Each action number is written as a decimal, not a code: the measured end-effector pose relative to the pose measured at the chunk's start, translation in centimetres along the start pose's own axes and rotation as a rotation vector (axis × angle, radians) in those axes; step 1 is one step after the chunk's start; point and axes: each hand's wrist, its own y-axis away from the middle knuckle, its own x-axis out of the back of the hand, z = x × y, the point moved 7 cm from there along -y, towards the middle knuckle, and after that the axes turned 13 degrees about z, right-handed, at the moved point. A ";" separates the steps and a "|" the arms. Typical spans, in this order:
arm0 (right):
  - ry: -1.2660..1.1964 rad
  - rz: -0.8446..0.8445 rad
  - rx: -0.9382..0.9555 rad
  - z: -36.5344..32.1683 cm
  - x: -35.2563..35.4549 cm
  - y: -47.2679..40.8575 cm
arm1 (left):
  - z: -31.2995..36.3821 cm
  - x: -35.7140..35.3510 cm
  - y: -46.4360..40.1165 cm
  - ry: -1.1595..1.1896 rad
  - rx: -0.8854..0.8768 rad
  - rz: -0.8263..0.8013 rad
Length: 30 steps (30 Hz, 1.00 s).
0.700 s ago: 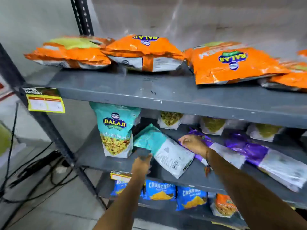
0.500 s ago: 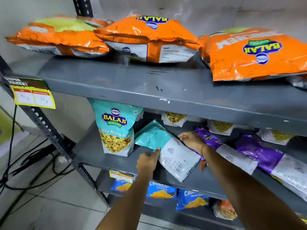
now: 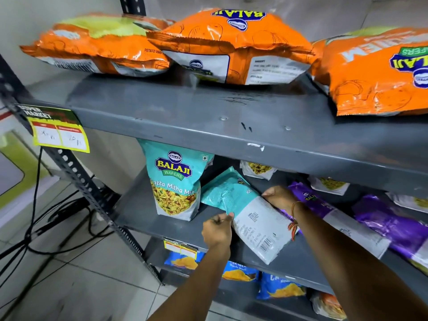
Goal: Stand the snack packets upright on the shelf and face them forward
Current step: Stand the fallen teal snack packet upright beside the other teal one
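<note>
Teal packet, standing: on the middle shelf, one teal packet already stands upright with its printed front toward the aisle; I judge this one as done.
Teal packet, lying: a second teal packet lies tilted just beside the first, its back label and barcode up. Its long axis runs diagonally, the teal top toward the back left of the shelf and the white bottom toward the front right edge.
Left hand: the left hand pinches the near left edge of the lying packet between thumb and fingers.
Right hand: the right hand rests on the far right edge of the same packet, fingers bent around it; how firm the hold is, I cannot tell.
Purple packets: several purple packets lie flat to the right, still to be stood.
Orange packets: on the top shelf the orange packets all lie flat, some logos upside down.
Progress: early, I think; one packet is finished, one is in hand, most remain.
</note>
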 end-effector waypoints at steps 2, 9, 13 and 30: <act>-0.041 0.051 0.007 0.3 0.4 0.4 | 0.1 0.1 0.1 0.026 0.001 0.003; -0.482 0.300 0.037 1.4 5.3 3.1 | 5.2 -1.2 1.0 0.232 -0.225 -0.133; -0.629 0.451 0.088 1.6 8.1 5.1 | 10.3 -2.2 1.8 0.275 -0.496 -0.230; -0.465 0.680 0.144 5.2 6.7 11.2 | 9.2 -3.5 1.8 0.134 -0.687 -0.345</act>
